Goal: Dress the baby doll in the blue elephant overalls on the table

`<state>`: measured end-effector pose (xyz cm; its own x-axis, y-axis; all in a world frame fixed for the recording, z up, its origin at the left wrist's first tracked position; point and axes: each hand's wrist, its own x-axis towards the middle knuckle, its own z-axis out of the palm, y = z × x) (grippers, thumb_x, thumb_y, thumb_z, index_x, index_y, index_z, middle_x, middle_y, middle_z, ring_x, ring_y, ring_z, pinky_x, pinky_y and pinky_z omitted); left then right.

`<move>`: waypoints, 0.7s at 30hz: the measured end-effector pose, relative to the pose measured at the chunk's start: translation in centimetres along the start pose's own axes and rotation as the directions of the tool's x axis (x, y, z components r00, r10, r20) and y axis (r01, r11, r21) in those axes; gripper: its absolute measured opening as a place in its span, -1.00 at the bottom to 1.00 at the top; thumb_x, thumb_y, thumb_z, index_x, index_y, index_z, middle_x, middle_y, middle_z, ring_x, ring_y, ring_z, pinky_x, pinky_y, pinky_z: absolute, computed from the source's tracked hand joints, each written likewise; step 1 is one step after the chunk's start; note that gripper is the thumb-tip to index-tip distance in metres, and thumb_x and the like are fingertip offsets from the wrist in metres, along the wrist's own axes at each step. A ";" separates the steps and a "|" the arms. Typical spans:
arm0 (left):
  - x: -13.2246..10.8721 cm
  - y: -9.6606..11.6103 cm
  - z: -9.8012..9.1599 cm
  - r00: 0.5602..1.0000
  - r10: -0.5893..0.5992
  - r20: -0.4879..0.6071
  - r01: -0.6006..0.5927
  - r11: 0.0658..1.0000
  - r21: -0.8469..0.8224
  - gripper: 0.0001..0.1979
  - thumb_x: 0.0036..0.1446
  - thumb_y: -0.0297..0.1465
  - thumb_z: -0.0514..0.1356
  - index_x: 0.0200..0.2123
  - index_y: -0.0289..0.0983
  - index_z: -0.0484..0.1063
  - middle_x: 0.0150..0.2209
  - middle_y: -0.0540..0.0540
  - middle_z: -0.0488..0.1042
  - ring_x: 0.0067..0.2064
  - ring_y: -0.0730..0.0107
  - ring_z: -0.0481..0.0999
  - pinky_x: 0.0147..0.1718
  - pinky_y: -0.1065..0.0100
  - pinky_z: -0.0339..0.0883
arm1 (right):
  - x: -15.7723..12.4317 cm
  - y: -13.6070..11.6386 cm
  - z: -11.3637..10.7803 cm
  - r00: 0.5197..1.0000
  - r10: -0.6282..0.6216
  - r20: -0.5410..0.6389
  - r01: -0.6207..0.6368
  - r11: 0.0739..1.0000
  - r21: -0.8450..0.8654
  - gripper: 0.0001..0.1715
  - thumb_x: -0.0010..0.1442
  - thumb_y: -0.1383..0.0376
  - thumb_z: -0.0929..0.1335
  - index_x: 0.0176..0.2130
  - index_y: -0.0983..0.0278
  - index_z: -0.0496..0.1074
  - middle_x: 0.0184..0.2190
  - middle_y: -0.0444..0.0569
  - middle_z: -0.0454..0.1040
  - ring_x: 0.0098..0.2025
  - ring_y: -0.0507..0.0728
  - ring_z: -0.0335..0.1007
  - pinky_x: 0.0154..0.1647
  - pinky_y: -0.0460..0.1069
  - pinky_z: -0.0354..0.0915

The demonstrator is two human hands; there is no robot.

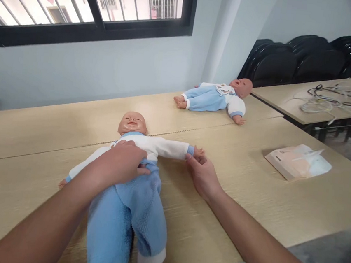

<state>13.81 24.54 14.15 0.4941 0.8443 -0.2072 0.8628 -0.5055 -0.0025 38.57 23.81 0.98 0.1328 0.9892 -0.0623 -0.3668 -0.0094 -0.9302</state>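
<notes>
A baby doll [141,198] in a white and light blue outfit lies face up on the table, its head towards the wall. My left hand [124,159] rests across the doll's chest, fingers curled over the front of its clothes, thumb near the waist. That hand hides most of the chest. Out to the side, the doll's white sleeve [174,148] is stretched straight. My right hand [202,173] pinches the blue cuff [190,150] at the wrist, beside the doll's small hand [199,151]. The other doll arm lies partly behind my left forearm.
A second doll [209,97] in similar clothes lies farther back on the table [241,187]. To the right sits a tissue pack [297,159]. Cables [334,99] lie tangled on another table, with stacked black chairs [272,62] behind. A barred window [96,20] is in the wall.
</notes>
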 end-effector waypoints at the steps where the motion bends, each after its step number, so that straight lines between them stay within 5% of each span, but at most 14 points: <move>1: 0.0 -0.2 -0.2 0.998 0.043 -0.046 -0.045 0.999 -0.027 -0.69 0.31 -0.11 0.17 -0.26 -0.19 0.59 -0.22 -0.17 0.61 -0.04 -0.05 0.50 -0.06 0.07 0.30 | -0.2 0.2 0.2 0.999 -0.044 -0.013 0.043 0.999 -0.028 -0.24 0.03 0.05 0.62 0.13 0.25 0.48 0.27 0.14 0.49 0.37 0.35 0.35 0.46 0.25 0.21; 4: 0.0 -1.0 -0.8 0.987 0.099 -0.123 -0.118 0.980 -0.161 -0.74 0.34 -0.23 0.10 -0.24 -0.17 0.56 -0.16 -0.10 0.62 -0.06 0.07 0.52 -0.07 0.12 0.32 | -0.5 0.5 1.3 0.976 -0.219 0.009 0.219 0.969 -0.112 -0.03 0.15 0.07 0.57 0.38 0.22 0.23 0.39 0.17 0.35 0.42 0.29 0.28 0.48 0.22 0.20; 7: 0.0 -2.2 -1.1 0.990 0.085 -0.109 -0.116 0.941 -0.318 -0.79 0.32 -0.29 0.11 -0.13 -0.13 0.55 -0.11 -0.02 0.64 -0.13 0.19 0.58 -0.17 0.23 0.36 | 0.2 0.2 3.4 0.934 -0.351 0.060 0.356 0.925 -0.131 -0.05 0.30 0.06 0.47 0.47 0.22 0.07 0.41 0.18 0.30 0.43 0.24 0.26 0.48 0.19 0.20; 10: -0.3 -3.6 -0.8 0.989 0.031 -0.146 -0.083 0.926 -0.369 -0.75 0.26 -0.34 0.15 -0.03 -0.10 0.53 -0.07 0.00 0.64 -0.11 0.21 0.60 -0.16 0.27 0.39 | 2.1 -0.8 6.0 0.890 -0.454 0.032 0.452 0.874 -0.178 -0.15 0.37 0.04 0.38 0.48 0.20 0.09 0.45 0.14 0.25 0.45 0.23 0.23 0.46 0.17 0.23; 14: -0.5 -5.3 0.2 0.967 0.007 -0.256 -0.098 0.935 -0.341 -0.78 0.18 -0.47 0.16 -0.14 -0.13 0.51 -0.14 0.01 0.62 -0.15 0.26 0.59 -0.20 0.30 0.39 | 4.5 -1.9 9.2 0.828 -0.560 0.034 0.544 0.788 -0.288 -0.26 0.43 0.04 0.30 0.46 0.19 0.16 0.46 0.07 0.23 0.46 0.21 0.19 0.48 0.16 0.19; 17: -0.2 -5.8 1.2 0.875 0.020 -0.484 -0.168 0.949 -0.266 -0.85 0.18 -0.52 0.17 -0.24 -0.17 0.48 -0.19 -0.01 0.58 -0.15 0.28 0.57 -0.19 0.30 0.39 | 5.4 -2.1 10.5 0.792 -0.599 0.113 0.601 0.736 -0.312 -0.30 0.45 0.07 0.27 0.46 0.17 0.17 0.45 0.03 0.25 0.47 0.21 0.17 0.49 0.19 0.15; 21: 0.3 -5.7 2.5 0.635 0.101 -0.766 -0.250 0.965 -0.081 -0.84 0.27 -0.54 0.20 -0.36 -0.21 0.42 -0.26 -0.03 0.56 -0.14 0.29 0.57 -0.12 0.28 0.41 | 5.6 -2.1 10.7 0.714 -0.586 0.383 0.700 0.579 -0.417 -0.40 0.39 0.12 0.35 0.35 0.16 0.33 0.32 0.06 0.43 0.34 0.27 0.32 0.40 0.23 0.21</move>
<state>8.76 27.24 11.66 0.4825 0.6212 0.6175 0.7173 -0.6849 0.1285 30.19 30.94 6.49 -0.0432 0.7677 0.6394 0.2647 0.6259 -0.7336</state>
